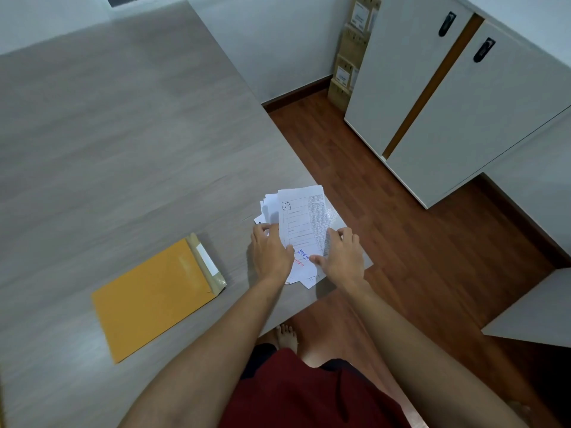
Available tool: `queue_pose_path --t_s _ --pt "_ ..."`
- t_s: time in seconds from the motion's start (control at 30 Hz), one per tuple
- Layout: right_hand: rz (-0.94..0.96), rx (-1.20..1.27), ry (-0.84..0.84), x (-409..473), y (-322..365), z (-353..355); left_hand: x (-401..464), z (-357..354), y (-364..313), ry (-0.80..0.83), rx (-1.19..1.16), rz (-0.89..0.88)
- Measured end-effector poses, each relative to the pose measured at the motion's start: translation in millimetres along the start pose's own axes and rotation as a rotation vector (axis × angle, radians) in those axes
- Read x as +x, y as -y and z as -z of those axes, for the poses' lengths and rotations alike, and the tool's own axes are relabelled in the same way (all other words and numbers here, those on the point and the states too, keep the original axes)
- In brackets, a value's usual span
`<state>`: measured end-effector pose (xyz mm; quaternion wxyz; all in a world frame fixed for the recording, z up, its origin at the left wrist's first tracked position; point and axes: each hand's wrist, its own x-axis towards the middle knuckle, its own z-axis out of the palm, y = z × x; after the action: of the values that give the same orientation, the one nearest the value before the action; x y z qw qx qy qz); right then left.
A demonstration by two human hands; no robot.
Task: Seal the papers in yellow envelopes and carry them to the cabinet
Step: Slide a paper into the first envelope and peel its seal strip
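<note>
Yellow envelope left of papers, apart.

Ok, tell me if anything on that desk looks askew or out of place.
The papers are the untidy part: a loose, fanned stack at the desk corner, sheets skewed at different angles, some corners sticking out. Both hands, left and right, rest on them. The envelope lies flat, flap open, nothing odd.
</note>
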<state>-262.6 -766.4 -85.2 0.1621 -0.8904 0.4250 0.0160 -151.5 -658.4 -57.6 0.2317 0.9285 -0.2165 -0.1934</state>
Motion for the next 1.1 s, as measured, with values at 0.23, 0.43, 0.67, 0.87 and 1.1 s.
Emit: queue_pose_path --t_s 0.23,0.43,0.67,0.87,1.1 --pt "0.002 0.015 0.007 -0.4 0.5 1.8 8.9 4.8 -5.1 -0.069 -0.259 0.046" --pt "0.002 0.019 0.003 -1.4 0.5 2.4 14.4 0.4 -2.0 -0.029 -0.384 0.133" --pt "0.007 0.006 0.005 -2.2 0.3 1.8 14.5 -5.6 11.7 -0.007 -0.429 0.167" --pt "0.020 0.004 0.002 -3.4 0.5 2.4 12.6 -4.6 15.9 -0.048 -0.084 0.047" --pt "0.013 -0.005 0.007 -3.4 0.9 2.0 0.8 -6.9 13.0 0.173 0.217 -0.150"
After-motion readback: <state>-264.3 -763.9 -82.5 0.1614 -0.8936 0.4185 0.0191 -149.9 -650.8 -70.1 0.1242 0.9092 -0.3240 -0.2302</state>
